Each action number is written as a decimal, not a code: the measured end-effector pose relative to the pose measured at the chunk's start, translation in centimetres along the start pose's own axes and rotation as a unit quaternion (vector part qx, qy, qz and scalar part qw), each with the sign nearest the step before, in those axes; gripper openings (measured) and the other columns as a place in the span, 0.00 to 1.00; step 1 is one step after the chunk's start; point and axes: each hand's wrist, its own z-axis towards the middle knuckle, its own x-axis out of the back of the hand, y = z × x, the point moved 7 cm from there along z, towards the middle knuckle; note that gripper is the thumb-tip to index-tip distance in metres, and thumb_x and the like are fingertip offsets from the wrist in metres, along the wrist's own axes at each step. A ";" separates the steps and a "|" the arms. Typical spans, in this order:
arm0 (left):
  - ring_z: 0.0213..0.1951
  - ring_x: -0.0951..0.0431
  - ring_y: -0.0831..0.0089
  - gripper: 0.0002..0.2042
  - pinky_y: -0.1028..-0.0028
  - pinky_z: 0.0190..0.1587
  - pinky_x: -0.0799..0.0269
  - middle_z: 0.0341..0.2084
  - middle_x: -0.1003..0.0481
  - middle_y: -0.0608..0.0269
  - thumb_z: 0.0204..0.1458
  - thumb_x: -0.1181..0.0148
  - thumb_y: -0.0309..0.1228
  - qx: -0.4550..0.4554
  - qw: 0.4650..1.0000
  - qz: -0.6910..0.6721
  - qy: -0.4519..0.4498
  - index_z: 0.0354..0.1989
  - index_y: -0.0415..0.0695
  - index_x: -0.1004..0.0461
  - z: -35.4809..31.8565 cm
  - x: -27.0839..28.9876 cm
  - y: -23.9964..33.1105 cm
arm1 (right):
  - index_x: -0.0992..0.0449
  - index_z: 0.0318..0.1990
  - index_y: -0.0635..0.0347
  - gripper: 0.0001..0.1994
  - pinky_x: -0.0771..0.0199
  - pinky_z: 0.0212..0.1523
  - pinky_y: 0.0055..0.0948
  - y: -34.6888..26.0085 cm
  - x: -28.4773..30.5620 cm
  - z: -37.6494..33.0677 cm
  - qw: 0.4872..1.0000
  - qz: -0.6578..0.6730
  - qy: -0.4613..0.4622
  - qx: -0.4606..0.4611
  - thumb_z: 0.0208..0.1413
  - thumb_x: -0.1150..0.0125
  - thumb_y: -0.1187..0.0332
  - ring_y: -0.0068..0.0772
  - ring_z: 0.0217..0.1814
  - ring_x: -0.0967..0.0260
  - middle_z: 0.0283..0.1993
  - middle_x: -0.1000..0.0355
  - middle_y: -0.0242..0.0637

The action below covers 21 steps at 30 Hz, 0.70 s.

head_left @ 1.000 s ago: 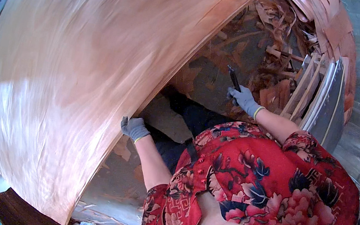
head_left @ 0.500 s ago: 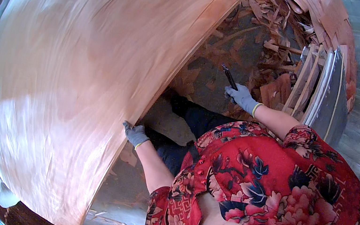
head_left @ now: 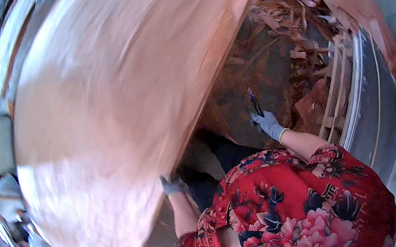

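While two hands [head_left: 172, 186] [head_left: 269, 125] show, one grips one tool [head_left: 255, 102].

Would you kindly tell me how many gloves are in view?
2: the left glove is at the right-hand edge of the wooden sheet, and the right glove is wrapped around a slim black tool.

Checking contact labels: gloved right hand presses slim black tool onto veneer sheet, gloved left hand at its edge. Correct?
No: the head view shows the slim black tool clear of the veneer sheet, off to its right. The gloved right hand does hold it, and the gloved left hand is at the sheet's edge.
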 end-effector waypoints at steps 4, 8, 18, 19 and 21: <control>0.54 0.43 0.62 0.35 0.62 0.51 0.44 0.59 0.49 0.65 0.45 0.60 0.61 -0.017 0.995 0.095 -0.035 0.60 0.58 0.52 3.5 11.2 -2.3 | 0.29 0.17 0.57 0.19 0.39 0.17 0.24 0.5 1.6 1.0 0.997 -0.041 0.055 -0.020 0.47 0.43 0.50 0.23 0.13 0.38 0.16 0.32 0.30; 0.50 0.42 0.63 0.32 0.64 0.47 0.45 0.56 0.47 0.64 0.46 0.59 0.59 -0.020 0.975 0.223 -0.015 0.57 0.57 0.51 4.8 14.3 -1.6 | 0.27 0.20 0.58 0.20 0.37 0.19 0.27 1.8 2.7 -0.9 0.992 0.073 0.107 0.015 0.46 0.43 0.48 0.26 0.15 0.36 0.17 0.32 0.33; 0.41 0.40 0.66 0.25 0.67 0.39 0.46 0.49 0.42 0.62 0.47 0.58 0.53 -0.033 0.924 0.379 -0.039 0.52 0.55 0.48 5.8 12.3 5.4 | 0.30 0.37 0.63 0.12 0.37 0.32 0.30 13.0 16.9 -6.7 0.825 0.189 0.531 0.042 0.51 0.46 0.64 0.28 0.29 0.38 0.27 0.32 0.36; 0.40 0.40 0.66 0.25 0.67 0.38 0.47 0.48 0.41 0.62 0.47 0.57 0.52 -0.031 0.920 0.389 -0.044 0.51 0.55 0.47 6.3 11.7 6.3 | 0.29 0.37 0.62 0.10 0.37 0.31 0.28 13.1 17.7 -6.8 0.804 0.231 0.547 0.041 0.52 0.47 0.65 0.26 0.28 0.39 0.28 0.32 0.34; 0.39 0.39 0.67 0.23 0.68 0.37 0.47 0.46 0.40 0.61 0.47 0.57 0.51 -0.044 0.911 0.408 -0.044 0.50 0.55 0.47 6.0 10.2 8.8 | 0.29 0.38 0.61 0.08 0.37 0.29 0.25 11.8 18.1 -8.0 0.787 0.291 0.543 0.034 0.52 0.47 0.67 0.22 0.27 0.39 0.29 0.32 0.31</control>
